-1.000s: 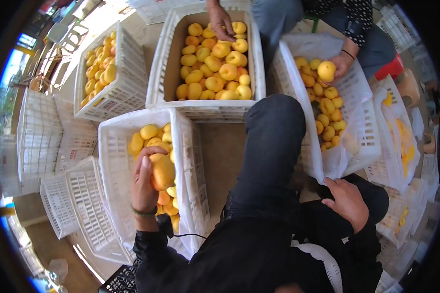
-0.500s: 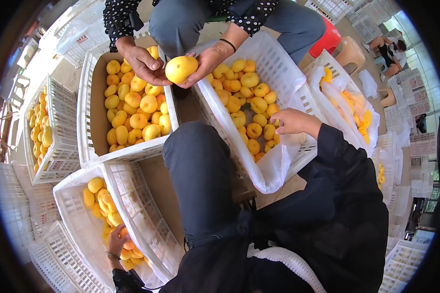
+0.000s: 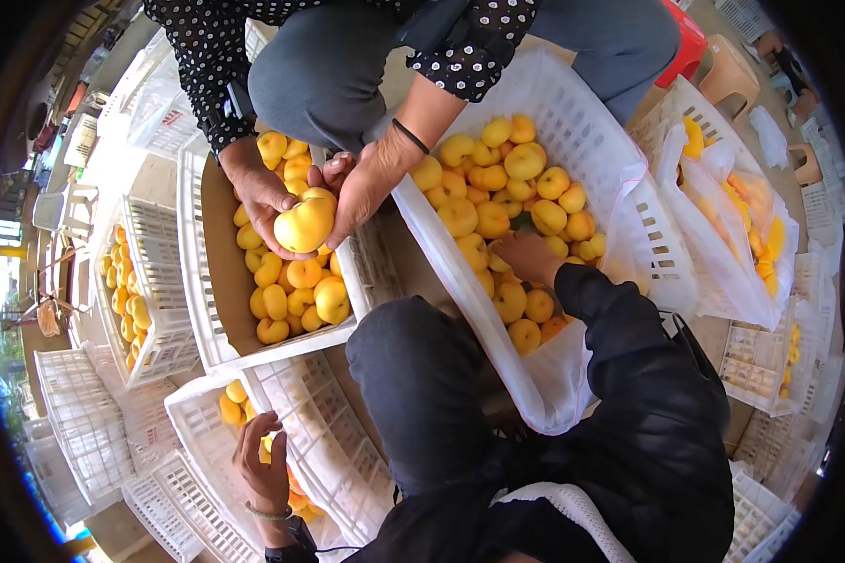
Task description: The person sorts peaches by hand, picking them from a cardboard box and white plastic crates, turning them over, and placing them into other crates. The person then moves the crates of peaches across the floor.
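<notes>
Lying in the right crate [image 3: 582,122], yellow fruits [image 3: 457,217] are being reached by the right hand [image 3: 528,258], which is being held low among them, about midway between the crate's front corner and its back edge. Its fingertips are being hidden by its own back, so whether a fruit is being gripped cannot be told. The left hand [image 3: 261,466] is being held over the lower left crate [image 3: 324,413], just inside its right edge, with the fingers loosely curved and the thumb apart. More fruits [image 3: 231,409] are being seen around those fingers, in the same crate; whether one is being touched cannot be told. Above the cardboard-lined crate [image 3: 221,253], near its right edge, a single fruit [image 3: 305,223] is being held between a co-worker's hands [image 3: 366,183], well apart from both of the wearer's hands.
</notes>
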The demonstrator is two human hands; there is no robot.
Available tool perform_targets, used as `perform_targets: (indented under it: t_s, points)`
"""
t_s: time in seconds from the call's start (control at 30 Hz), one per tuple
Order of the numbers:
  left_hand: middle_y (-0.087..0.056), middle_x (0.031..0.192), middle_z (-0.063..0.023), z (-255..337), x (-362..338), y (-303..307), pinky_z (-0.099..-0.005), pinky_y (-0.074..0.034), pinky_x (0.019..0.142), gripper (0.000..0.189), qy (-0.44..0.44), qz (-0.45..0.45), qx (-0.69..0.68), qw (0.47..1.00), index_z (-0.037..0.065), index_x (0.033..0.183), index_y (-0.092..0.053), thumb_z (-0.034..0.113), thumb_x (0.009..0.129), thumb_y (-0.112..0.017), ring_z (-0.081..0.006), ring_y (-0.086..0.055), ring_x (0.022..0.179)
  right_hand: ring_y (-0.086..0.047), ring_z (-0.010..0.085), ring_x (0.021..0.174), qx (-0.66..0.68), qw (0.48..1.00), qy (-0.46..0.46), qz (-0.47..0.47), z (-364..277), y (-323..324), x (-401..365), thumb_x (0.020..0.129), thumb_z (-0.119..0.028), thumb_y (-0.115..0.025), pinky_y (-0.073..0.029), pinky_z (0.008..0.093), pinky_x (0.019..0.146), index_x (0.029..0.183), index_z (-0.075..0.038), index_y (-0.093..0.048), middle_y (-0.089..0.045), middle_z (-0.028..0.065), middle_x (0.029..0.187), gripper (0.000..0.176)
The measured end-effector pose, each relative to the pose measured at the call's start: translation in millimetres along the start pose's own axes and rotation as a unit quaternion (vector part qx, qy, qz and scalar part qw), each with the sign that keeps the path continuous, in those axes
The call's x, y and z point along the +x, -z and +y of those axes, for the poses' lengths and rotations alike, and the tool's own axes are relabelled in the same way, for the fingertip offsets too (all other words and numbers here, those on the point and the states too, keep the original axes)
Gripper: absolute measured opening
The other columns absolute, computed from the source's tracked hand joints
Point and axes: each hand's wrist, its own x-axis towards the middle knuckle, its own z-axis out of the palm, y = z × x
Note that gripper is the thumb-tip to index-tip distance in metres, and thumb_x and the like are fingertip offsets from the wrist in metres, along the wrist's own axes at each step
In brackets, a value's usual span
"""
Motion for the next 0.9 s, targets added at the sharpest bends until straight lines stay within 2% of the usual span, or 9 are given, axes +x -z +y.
perform_targets:
  t_s: [0.13,0.2,0.23,0.3,0.47,0.57,0.67,0.8,0.9]
  points:
    - [-0.064,0.087,-0.0118,74.5,29.0,-27.5,-0.0314,-0.049,0.077,0.024,-0.12,-0.099,-0.074,0.985,-0.001,0.097,-0.062,-0.001,0.073,-0.064,-0.023,-0.064,0.083,-0.058,0.0302,0.095,0.219,0.972,-0.079,-0.03,29.2,37.6,-23.3,0.074,-0.015,-0.06,-0.051,0.0367,0.073,0.111,-0.005,-0.056,-0.06,0.0174,0.103,0.038]
    - [-0.064,0.088,-0.0117,97.3,40.8,-45.4,-0.0317,-0.05,0.077,0.024,-0.114,-0.166,-0.205,0.958,0.0,0.097,-0.063,0.003,0.074,-0.067,-0.0236,-0.064,0.085,-0.062,0.0262,0.089,0.665,0.726,-0.137,-0.109,47.6,41.9,-33.0,0.075,-0.021,-0.059,-0.052,0.0344,0.07,0.112,-0.002,-0.056,-0.064,0.0133,0.097,0.041]
    - [-0.061,0.098,-0.0124,103.9,50.0,-56.9,-0.0327,-0.048,0.081,0.027,-0.113,-0.208,-0.265,0.935,0.0,0.104,-0.059,0.009,0.079,-0.065,-0.0235,-0.062,0.091,-0.062,0.0262,0.089,0.661,0.73,-0.136,-0.109,41.3,64.8,-39.5,0.075,-0.021,-0.059,-0.052,0.0344,0.07,0.112,-0.002,-0.056,-0.064,0.0133,0.097,0.041]
    - [-0.052,0.116,-0.0135,124.0,62.9,-85.6,-0.0341,-0.045,0.087,0.04,-0.085,-0.232,-0.404,0.881,0.001,0.119,-0.049,0.019,0.085,-0.062,-0.0229,-0.055,0.104,-0.063,0.0229,0.086,0.844,0.516,-0.062,-0.132,19.5,116.8,-66.0,0.079,-0.025,-0.057,-0.053,0.0335,0.073,0.111,0.004,-0.054,-0.064,0.012,0.093,0.043]
    - [-0.045,0.125,-0.0109,164.3,77.3,-119.2,-0.0342,-0.042,0.094,0.052,0.094,-0.314,-0.638,0.696,0.004,0.131,-0.034,0.028,0.091,-0.056,-0.0197,-0.048,0.114,-0.065,0.0214,0.068,0.776,0.608,0.074,-0.15,-56.9,216.9,-89.9,0.086,-0.044,-0.053,-0.054,0.0333,0.069,0.106,0.003,-0.055,-0.064,0.0153,0.09,0.051]
    - [-0.052,0.115,-0.0101,159.3,72.5,-110.1,-0.0347,-0.049,0.086,0.046,0.174,-0.313,-0.674,0.646,0.005,0.128,-0.037,0.029,0.092,-0.052,-0.0215,-0.055,0.105,-0.064,0.0209,0.062,0.815,0.572,0.003,-0.091,-8.2,182.8,-65.6,0.088,-0.049,-0.051,-0.055,0.0315,0.061,0.098,0.003,-0.056,-0.064,0.0152,0.086,0.054]
    - [-0.056,0.105,-0.0135,133.2,57.0,-104.8,-0.0381,-0.054,0.07,0.045,0.191,-0.279,-0.65,0.68,0.005,0.119,-0.042,0.041,0.092,-0.044,-0.0244,-0.061,0.089,-0.063,0.0235,0.061,0.42,0.864,-0.223,-0.165,6.5,83.5,-31.2,0.08,-0.044,-0.062,-0.052,0.0296,0.051,0.095,0.007,-0.054,-0.061,0.016,0.083,0.053]
    - [-0.057,0.09,-0.0154,120.0,45.6,-89.6,-0.0373,-0.053,0.063,0.04,0.151,-0.276,-0.648,0.694,0.006,0.098,-0.049,0.044,0.09,-0.045,-0.0251,-0.06,0.075,-0.061,0.0309,0.093,0.212,0.941,-0.133,-0.227,-25.5,-13.9,-27.9,0.07,-0.024,-0.07,-0.051,0.0417,0.071,0.121,-0.003,-0.045,-0.06,0.0203,0.099,0.06]
    - [-0.061,0.086,-0.0185,118.3,45.2,-84.5,-0.032,-0.051,0.071,0.042,0.159,-0.274,-0.659,0.682,0.0,0.093,-0.054,0.042,0.084,-0.054,-0.0229,-0.061,0.078,-0.06,0.0333,0.095,0.097,0.988,-0.095,-0.076,-42.9,-50.3,-29.6,0.064,-0.024,-0.074,-0.051,0.0413,0.072,0.122,-0.012,-0.045,-0.057,0.0174,0.104,0.065]
